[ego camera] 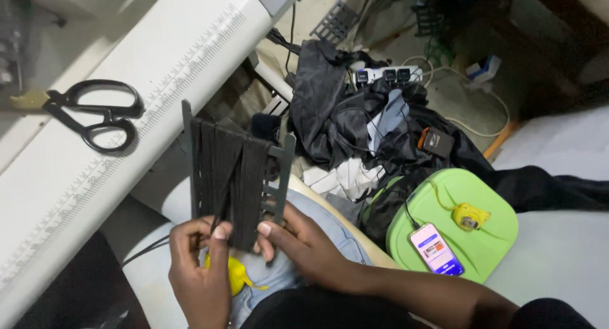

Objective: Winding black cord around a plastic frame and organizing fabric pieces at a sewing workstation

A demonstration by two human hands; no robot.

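black elastic tape wound on a flat black plastic card frame [236,177] is pinched upright at its lower edge by left hand [200,272] and right hand [298,240], close together, steadying it; black-handled scissors [95,113] lie beyond them.

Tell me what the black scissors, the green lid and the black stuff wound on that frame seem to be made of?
Scissors: glossy black handles, likely plastic or coated metal; the blades are mostly hidden. Green lid: smooth moulded plastic with an even sheen and rounded corners. Black strip wound on the frame: flat and matte, probably woven tape or elastic; the slotted frame looks like rigid dark plastic.
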